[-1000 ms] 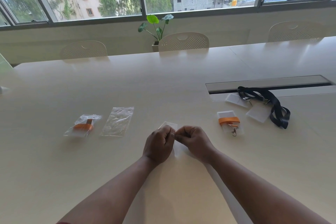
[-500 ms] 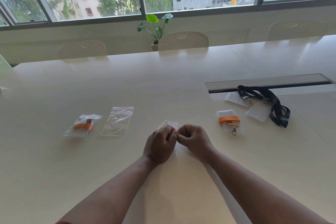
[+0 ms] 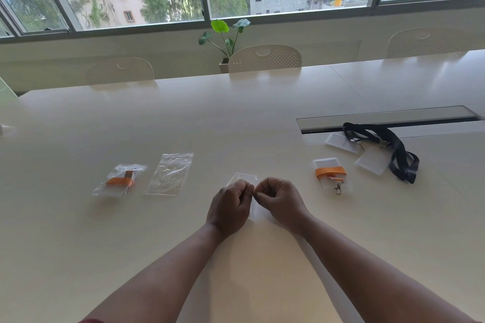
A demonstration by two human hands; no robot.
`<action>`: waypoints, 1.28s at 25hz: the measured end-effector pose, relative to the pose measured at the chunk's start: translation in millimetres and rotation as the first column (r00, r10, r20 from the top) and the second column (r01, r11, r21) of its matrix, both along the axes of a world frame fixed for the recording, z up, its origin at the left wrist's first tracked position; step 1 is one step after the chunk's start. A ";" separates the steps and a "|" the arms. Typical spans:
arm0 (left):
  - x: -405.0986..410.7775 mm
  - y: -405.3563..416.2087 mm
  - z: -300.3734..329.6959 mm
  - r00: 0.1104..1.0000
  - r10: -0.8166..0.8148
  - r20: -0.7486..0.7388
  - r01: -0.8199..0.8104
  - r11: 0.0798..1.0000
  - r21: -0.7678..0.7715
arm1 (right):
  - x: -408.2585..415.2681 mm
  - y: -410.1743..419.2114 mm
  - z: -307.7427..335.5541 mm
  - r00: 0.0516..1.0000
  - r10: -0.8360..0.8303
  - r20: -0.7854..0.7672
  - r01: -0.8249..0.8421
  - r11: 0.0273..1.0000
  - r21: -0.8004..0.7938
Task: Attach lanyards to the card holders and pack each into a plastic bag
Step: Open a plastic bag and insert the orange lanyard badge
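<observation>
Head view, hands: our left hand (image 3: 231,204) and right hand (image 3: 278,198) were curled, pinching a clear plastic bag (image 3: 242,178) at its mouth, near centre of the table (image 3: 236,118).
Handling: we judged it light, limp, slippery; best held by the edges.
Next set: orange lanyard (image 3: 330,172) on a card holder (image 3: 326,163), right.

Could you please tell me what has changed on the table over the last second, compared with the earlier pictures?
Hardly anything. The left hand and right hand still pinch the clear plastic bag between them at the same spot, with at most slight finger movement; nothing was picked up or released. The packed bag, the empty bag, the orange lanyard and the black lanyard lie as before.
</observation>
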State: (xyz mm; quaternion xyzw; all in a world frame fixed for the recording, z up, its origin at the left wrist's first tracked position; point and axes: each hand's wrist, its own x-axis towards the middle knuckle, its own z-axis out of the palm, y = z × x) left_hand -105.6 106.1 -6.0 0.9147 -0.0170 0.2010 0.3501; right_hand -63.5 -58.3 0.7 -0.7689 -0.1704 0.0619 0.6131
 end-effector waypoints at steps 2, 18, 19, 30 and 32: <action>-0.7 -0.6 0.8 1.000 0.013 0.005 -0.013 1.000 0.012 | 0.0 0.2 -0.4 1.000 -0.017 0.007 0.017 1.000 -0.016; -3.6 -3.2 5.3 1.000 0.010 -0.027 -0.009 0.999 0.034 | 2.7 -0.4 -2.8 0.999 -0.010 0.033 0.010 1.000 -0.004; -2.9 -2.8 4.5 1.000 0.013 -0.023 -0.013 0.999 0.036 | 2.2 -0.7 -2.4 0.999 -0.005 0.033 0.005 1.000 -0.003; -3.2 -1.8 3.6 0.999 -0.012 -0.034 0.014 0.998 0.057 | 2.3 2.6 2.3 1.000 -0.003 0.015 0.004 0.996 -0.089; -3.1 -1.8 4.0 1.000 -0.018 -0.020 0.019 0.998 0.055 | 3.3 4.2 2.2 1.000 -0.010 0.022 0.013 0.991 -0.135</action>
